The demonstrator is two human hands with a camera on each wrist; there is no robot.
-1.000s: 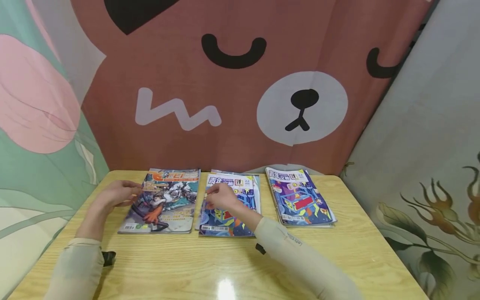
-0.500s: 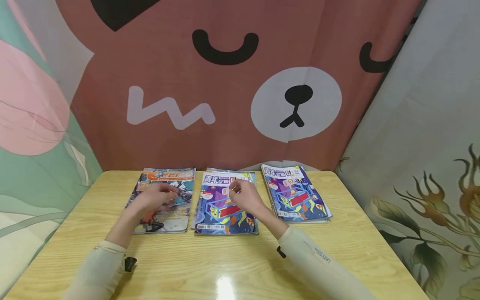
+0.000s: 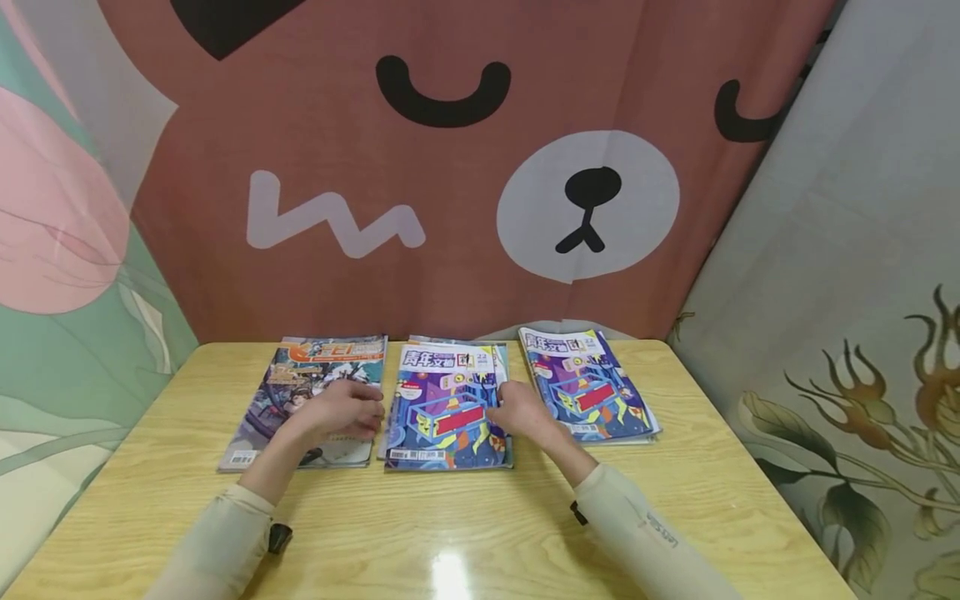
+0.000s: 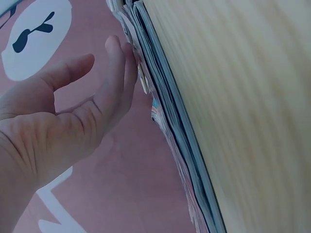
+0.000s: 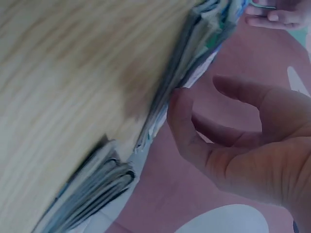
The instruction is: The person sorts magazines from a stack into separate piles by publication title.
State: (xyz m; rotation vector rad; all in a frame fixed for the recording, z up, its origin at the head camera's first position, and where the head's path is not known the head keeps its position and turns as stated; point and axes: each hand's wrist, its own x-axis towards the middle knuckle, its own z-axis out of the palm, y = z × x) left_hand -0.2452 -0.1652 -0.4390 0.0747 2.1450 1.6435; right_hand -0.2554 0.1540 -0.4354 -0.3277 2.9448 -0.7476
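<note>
Three stacks of magazines lie on the wooden table. My left hand (image 3: 341,412) is over the left stack (image 3: 258,417), its fingertips close to the left edge of the middle stack (image 3: 442,408). In the left wrist view those fingers (image 4: 114,63) are nearly straight and hold nothing. At the middle stack's right edge is my right hand (image 3: 525,408). The right wrist view has its fingers gently bent, one fingertip (image 5: 181,97) at the stack's side; whether it touches is unclear. The right-hand stack (image 3: 592,387) shows the same purple-and-blue cover as the middle one.
Behind the wooden table (image 3: 375,533) hangs a reddish curtain (image 3: 337,292) with a bear face. A grey flowered curtain (image 3: 825,292) borders the right side, a green and pink one (image 3: 60,350) the left. The stacks stand near the table's back edge.
My left hand has moved right across the left stack toward the middle one. My right hand has moved right across the middle cover to its right edge. The view has shifted slightly.
</note>
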